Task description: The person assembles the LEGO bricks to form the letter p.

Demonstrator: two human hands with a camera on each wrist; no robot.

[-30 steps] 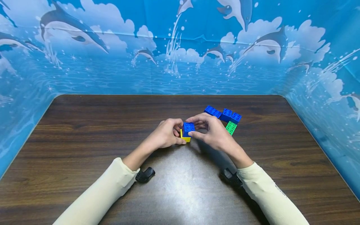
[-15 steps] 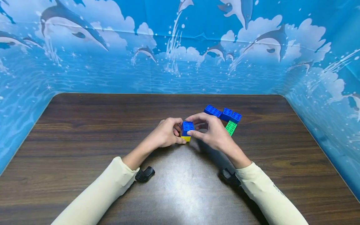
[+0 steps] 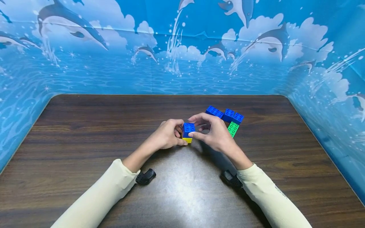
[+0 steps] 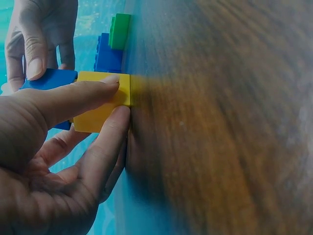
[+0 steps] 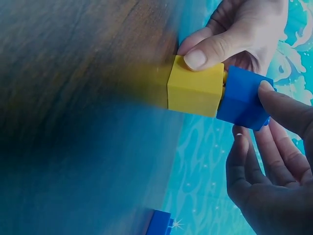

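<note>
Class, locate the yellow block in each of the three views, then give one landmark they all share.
Head: yellow block near the centre, a little below the middle.
Left wrist: yellow block left of centre, about halfway down.
Right wrist: yellow block right of centre, above the middle.
Shared landmark: the blue block at its studded side, held by the right hand.

dark wood-grain table point(image 3: 85, 126) with a pale glare point(image 3: 188, 196), blue backdrop point(image 3: 182, 84) printed with leaping dolphins point(image 3: 64, 15) and white clouds point(image 3: 308, 34)

A blue brick point(image 5: 243, 100), studs up, tops a yellow brick point(image 5: 194, 93), slim gap between.
</note>
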